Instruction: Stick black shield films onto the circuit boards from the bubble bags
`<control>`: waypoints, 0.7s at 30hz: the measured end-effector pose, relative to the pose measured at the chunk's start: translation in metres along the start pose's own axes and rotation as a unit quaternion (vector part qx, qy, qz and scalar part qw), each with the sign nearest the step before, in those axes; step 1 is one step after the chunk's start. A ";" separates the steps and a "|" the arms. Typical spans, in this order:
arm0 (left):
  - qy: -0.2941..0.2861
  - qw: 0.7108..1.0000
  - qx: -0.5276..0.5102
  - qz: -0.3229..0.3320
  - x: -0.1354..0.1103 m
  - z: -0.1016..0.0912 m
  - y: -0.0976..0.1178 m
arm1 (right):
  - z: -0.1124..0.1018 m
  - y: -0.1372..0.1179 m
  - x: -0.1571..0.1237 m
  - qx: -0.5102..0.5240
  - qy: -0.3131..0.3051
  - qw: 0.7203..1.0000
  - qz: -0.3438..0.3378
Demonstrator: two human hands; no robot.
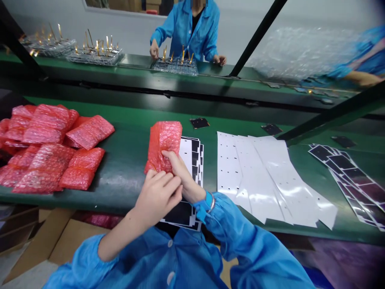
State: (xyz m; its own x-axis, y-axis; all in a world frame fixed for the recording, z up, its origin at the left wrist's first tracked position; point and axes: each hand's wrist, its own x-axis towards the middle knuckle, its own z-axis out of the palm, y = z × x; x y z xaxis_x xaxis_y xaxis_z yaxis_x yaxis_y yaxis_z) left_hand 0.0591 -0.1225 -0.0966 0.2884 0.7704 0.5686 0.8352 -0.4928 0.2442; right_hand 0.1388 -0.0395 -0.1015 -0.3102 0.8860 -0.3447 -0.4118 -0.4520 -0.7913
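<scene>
Two bare hands meet at a red bubble-wrap packet (165,138), held up over the worktop (123,164) in front of the person's chest. The right hand (183,174) grips it: the thumb lies along the near face, pointing up and to the left, while the other fingers are hidden behind. Its forearm comes in from the lower right, sleeved in blue down to a blue band and a bracelet at the wrist. The left hand (158,194) rises from the lower left on a bare forearm, back of the hand facing up, fingers bent and bunched against the packet's bottom edge; whether they pinch it cannot be told. It crosses just in front of the right hand's fingers. Beneath both hands is a stack of black-and-white sheets (194,154), partly covered. To the left lies a heap of red packets (49,124); to the right, overlapping white sheets (255,172) are fanned out, with dark printed strips (349,168) beyond them. A small black card (199,123) sits just past the held packet. Across the way, a co-worker in blue (192,28) stands behind a clear tray (176,67).
</scene>
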 end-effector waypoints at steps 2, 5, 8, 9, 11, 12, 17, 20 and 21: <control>-0.006 0.993 0.099 0.070 0.000 0.000 0.000 | -0.001 -0.002 0.004 0.001 -0.013 1.000 0.028; -0.072 0.969 0.152 0.183 -0.004 -0.005 -0.014 | -0.009 -0.007 0.011 0.020 -0.044 0.998 0.051; -0.121 0.949 0.156 0.245 -0.011 -0.019 -0.042 | -0.022 -0.011 0.015 0.037 -0.043 0.998 0.035; -0.114 0.949 0.157 0.248 -0.013 -0.024 -0.053 | -0.025 -0.012 0.016 0.039 -0.034 0.998 0.026; -0.064 0.965 0.150 0.204 -0.017 -0.030 -0.073 | -0.030 -0.013 0.015 0.040 -0.022 0.999 0.011; -0.029 0.979 0.130 0.151 -0.018 -0.031 -0.081 | -0.030 -0.013 0.014 0.036 -0.021 0.999 0.001; 0.110 0.960 -0.130 -0.222 -0.016 -0.006 -0.098 | -0.020 -0.008 0.007 -0.013 -0.035 0.998 -0.054; 0.113 0.894 -0.254 -0.350 -0.017 0.012 -0.094 | -0.011 -0.003 0.011 -0.043 -0.025 0.995 -0.091; 0.113 0.867 -0.291 -0.387 -0.019 0.016 -0.092 | -0.008 -0.002 0.013 -0.047 -0.024 0.994 -0.098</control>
State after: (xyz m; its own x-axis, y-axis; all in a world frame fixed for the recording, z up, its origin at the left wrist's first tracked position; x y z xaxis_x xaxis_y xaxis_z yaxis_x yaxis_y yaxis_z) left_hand -0.0158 -0.0851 -0.1422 -0.4075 0.8953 0.1799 0.3397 -0.0343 0.9399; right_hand 0.1424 -0.0259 -0.1090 -0.2742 0.9488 -0.1567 -0.3870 -0.2580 -0.8853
